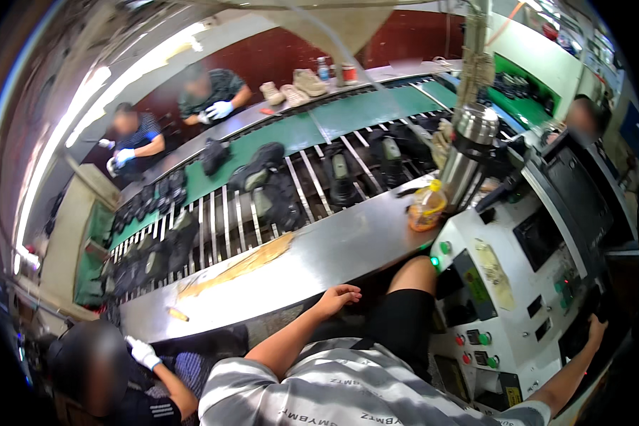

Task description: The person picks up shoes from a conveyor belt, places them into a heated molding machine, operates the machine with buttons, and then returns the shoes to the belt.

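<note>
My left hand (338,299) hangs over my lap near the steel table edge, its fingers loosely curled together with nothing visible in them. At the far right, my right hand (598,331) rests at the dark side of a white machine (508,312). Its fingers are partly lost in shadow, so their grip is unclear. The machine has green and red push buttons, a lit green lamp and a dark hood. Beyond the steel table (334,250), several black shoes (341,174) lie on a conveyor of metal bars.
A steel thermos (467,153) and a plastic bottle of orange contents (426,207) stand beside the machine. Beige shoes (307,83) sit on the far ledge. Two gloved co-workers (216,96) sit across the green belt (355,112); another co-worker (99,369) is close on my left.
</note>
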Tool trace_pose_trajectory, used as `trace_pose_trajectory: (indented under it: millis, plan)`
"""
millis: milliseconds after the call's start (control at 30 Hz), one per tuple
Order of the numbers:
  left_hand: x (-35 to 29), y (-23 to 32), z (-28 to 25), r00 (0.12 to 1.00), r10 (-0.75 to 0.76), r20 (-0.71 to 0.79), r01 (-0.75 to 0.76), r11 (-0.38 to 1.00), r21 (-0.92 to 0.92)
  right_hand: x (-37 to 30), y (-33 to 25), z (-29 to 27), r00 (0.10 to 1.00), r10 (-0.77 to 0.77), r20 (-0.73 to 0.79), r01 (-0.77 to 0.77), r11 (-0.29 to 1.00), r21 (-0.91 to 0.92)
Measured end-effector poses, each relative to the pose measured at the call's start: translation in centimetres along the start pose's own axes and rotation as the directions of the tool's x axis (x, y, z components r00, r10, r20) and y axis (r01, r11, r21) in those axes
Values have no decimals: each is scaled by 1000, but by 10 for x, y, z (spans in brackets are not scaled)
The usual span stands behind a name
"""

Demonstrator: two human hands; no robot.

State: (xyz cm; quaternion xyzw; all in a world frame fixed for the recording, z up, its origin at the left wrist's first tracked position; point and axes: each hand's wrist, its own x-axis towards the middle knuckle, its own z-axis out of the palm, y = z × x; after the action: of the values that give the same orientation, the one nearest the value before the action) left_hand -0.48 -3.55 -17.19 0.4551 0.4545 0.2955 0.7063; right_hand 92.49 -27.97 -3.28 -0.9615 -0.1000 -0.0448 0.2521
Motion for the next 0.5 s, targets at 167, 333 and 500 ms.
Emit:
trace_pose_trajectory:
  millis: [167,333,500]
  plan:
    - [-41,-24,-33,982,64,-179,-87,989,-122,-152,-36,-33,869,12,-495,-34,999,-36]
    - [-43,-23,-17,992,124,-27,-125,991,-54,-295,-19,-36,506,-232,-831,411,912,-5]
    - [-24,-4,33,922,173,346,-179,984,-15,-330,29,7,465,-231,-854,680,711,178]
